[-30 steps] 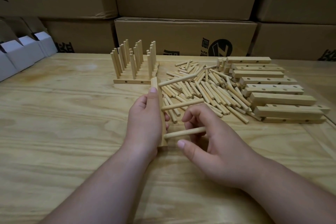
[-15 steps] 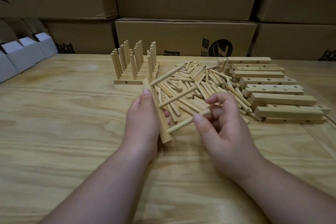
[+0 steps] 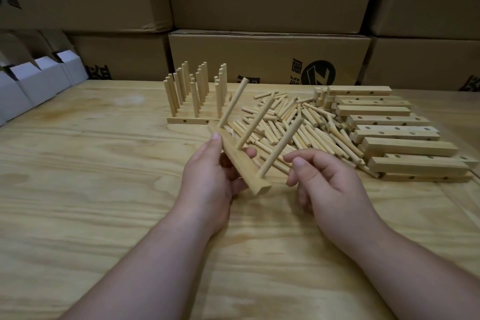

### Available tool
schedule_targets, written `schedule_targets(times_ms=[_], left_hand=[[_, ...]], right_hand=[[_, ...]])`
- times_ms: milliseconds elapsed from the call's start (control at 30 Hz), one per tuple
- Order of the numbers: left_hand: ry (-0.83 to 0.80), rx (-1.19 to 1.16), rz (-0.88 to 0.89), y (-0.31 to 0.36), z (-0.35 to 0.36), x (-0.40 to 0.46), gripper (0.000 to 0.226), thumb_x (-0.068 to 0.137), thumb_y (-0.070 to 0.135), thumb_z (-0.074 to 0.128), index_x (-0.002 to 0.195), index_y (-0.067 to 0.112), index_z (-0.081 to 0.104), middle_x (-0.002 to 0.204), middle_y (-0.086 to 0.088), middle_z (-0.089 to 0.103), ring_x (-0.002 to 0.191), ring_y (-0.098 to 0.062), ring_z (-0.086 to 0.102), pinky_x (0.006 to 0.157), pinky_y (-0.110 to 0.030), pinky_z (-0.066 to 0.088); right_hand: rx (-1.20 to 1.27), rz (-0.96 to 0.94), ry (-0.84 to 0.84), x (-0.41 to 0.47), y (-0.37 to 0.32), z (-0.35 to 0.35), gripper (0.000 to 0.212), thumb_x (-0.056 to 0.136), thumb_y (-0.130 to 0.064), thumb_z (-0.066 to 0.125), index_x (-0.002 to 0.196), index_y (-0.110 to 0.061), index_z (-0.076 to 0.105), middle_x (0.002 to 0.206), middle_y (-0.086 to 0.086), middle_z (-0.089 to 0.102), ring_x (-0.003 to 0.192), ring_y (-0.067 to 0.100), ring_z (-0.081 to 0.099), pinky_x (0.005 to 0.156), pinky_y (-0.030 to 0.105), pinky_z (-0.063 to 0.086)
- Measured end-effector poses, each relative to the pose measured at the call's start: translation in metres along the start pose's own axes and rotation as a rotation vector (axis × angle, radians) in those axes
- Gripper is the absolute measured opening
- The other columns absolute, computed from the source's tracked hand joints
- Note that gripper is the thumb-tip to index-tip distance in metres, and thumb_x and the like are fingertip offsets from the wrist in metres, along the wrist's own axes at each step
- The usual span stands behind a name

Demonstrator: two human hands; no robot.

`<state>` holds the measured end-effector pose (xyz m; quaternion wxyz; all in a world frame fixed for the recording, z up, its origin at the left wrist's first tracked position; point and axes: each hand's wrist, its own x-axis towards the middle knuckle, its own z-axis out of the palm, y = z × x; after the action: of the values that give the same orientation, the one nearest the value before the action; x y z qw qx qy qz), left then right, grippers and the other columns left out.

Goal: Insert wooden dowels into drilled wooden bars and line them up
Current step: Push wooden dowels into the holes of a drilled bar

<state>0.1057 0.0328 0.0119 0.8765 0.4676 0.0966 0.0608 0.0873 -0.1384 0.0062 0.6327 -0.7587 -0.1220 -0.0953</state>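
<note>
My left hand [image 3: 207,176] grips a drilled wooden bar [image 3: 244,166] above the table, tilted, with three dowels [image 3: 255,122] standing out of it up and to the right. Just right of the nearest dowel, my right hand [image 3: 324,184] hovers with loosely curled fingers and holds nothing. A heap of loose dowels [image 3: 298,125] lies behind the hands. To the right of the heap are several stacked drilled bars [image 3: 394,135]. At the back left of the heap stand several finished bars with upright dowels [image 3: 197,93], lined up in a row.
The plywood table [image 3: 104,189] runs under everything. Stacked cardboard boxes [image 3: 267,57] wall off the back. Small white open boxes [image 3: 39,83] sit at the far left edge.
My left hand has tilted the bar so its dowels point more upward. My right hand has let go of the nearest dowel and drawn back a little.
</note>
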Motion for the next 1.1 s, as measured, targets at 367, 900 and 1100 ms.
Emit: schedule_targets(times_ms=[367, 900, 1100], left_hand=[[-0.295, -0.051, -0.324, 0.008, -0.002, -0.005, 0.016, 0.092, 0.026, 0.054, 0.103, 0.017, 0.063, 0.058, -0.002, 0.054, 0.035, -0.009, 0.041, 0.036, -0.018, 0.036], [-0.609, 0.036, -0.591, 0.017, -0.008, -0.007, 0.058, 0.086, 0.023, 0.052, 0.144, 0.018, 0.056, 0.047, 0.004, 0.043, 0.029, -0.003, 0.034, 0.032, -0.014, 0.029], [-0.492, -0.086, -0.577, 0.014, -0.008, -0.007, 0.047, 0.092, 0.019, 0.042, 0.135, 0.015, 0.061, 0.050, 0.000, 0.040, 0.032, -0.006, 0.031, 0.034, -0.014, 0.027]], right_hand=[[-0.020, -0.051, 0.013, 0.005, 0.009, 0.000, 0.030, 0.094, -0.015, 0.067, 0.114, -0.036, 0.066, 0.083, -0.015, 0.063, 0.063, 0.008, 0.055, 0.056, 0.016, 0.048], [-0.256, -0.097, -0.167, 0.011, 0.012, -0.012, 0.042, 0.095, -0.017, 0.065, 0.108, -0.057, 0.064, 0.090, -0.007, 0.066, 0.079, 0.009, 0.062, 0.070, 0.024, 0.049], [-0.285, -0.135, -0.108, 0.005, 0.004, -0.012, 0.044, 0.086, -0.014, 0.073, 0.095, -0.057, 0.066, 0.092, -0.007, 0.063, 0.083, 0.011, 0.061, 0.070, 0.018, 0.048]])
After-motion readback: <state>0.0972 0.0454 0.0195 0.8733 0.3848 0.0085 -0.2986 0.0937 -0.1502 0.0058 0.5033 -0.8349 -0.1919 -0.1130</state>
